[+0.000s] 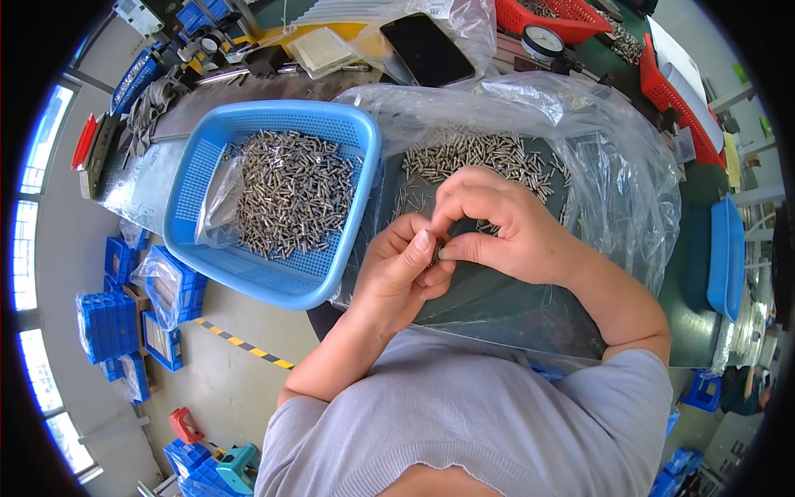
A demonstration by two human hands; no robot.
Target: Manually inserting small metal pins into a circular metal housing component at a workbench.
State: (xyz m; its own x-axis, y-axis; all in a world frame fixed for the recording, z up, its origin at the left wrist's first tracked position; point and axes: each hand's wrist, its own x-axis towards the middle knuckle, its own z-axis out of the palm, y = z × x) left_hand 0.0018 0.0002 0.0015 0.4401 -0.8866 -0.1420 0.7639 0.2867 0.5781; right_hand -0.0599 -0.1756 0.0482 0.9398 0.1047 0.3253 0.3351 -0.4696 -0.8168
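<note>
At left, a blue basket [178, 211] holds metal pins [294, 195]. Right of it, the left hand [400, 265], fingers curled, pinches a small, mostly hidden metal piece [436, 250]. The right hand [501, 228] arches in from the right, elbow bent outward, thumb and forefinger at the piece; whether they grip, I cannot tell.

Just left of the black smartphone [426, 50] is a flat pale box [323, 52]; far left of it, a crumpled gray rag [152, 109]. Right of it sits a round dial gauge [542, 41]. Far below and left of it, blue crates [108, 325] are stacked.
</note>
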